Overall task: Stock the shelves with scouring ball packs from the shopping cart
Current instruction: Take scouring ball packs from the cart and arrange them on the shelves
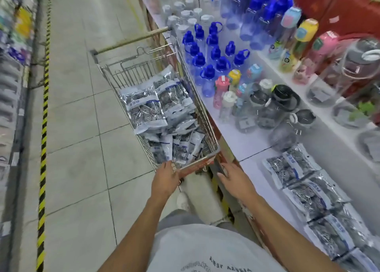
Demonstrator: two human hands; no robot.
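- The shopping cart (202, 115) stands in the aisle, parked against the shelf (246, 140) at its 3 o'clock side.
- The cart basket holds a loose heap of scouring ball packs (148, 111); a row of shelved packs (304, 191) already lies flat on the shelf at the person's 2 o'clock.
- The left hand (166, 178) rests on the near rim of the cart, fingers bent over the edge beside the nearest packs; whether it pinches a pack cannot be told.
- The right hand (234, 179) is spread, fingers fairly straight, at the cart's near corner next to the shelf edge. It holds nothing.
- Judged state: part of the stock is shelved, most remains in the cart.
- Risk: the heap is slack and the wrappers look slick. Lifting one pack from the bottom of the pile could drag others over the rim onto the floor (78, 127).
- Risk: plastic bottles (213, 55) stand crowded on the shelf at 12 to 1 o'clock. A wide arm swing toward the shelf could topple them.
- Risk: leaning on the near rim could roll the cart away down the aisle.
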